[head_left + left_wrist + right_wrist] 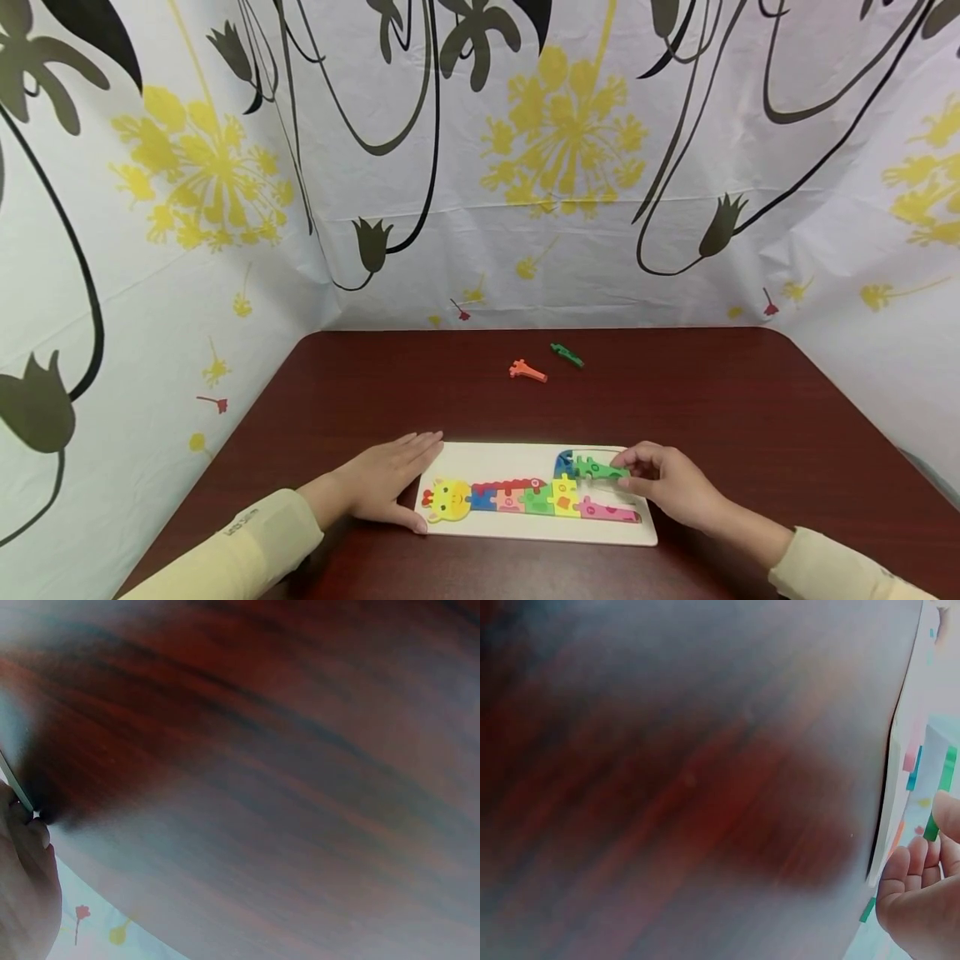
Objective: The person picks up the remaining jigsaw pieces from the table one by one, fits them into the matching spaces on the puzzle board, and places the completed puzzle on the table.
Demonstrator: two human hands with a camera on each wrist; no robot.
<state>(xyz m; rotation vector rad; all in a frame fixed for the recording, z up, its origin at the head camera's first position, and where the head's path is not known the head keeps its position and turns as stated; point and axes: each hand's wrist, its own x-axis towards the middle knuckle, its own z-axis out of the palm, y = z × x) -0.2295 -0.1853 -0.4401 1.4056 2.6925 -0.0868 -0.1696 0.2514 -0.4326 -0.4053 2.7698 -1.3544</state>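
A pale wooden puzzle board lies near the table's front, with a giraffe picture built from colourful interlocking pieces. Its yellow head piece is at the left; a pink leg piece lies at the lower right. My left hand rests at the board's left end, fingers stretched along the edge and thumb at the near corner. Between thumb and fingertips my right hand pinches a green leg piece over the board's right part, beside a blue piece. In the right wrist view the green piece stands raised above the board.
Farther back on the dark red-brown table lie an orange piece and a dark green piece. A white cloth with flower prints hangs behind the table and along both sides.
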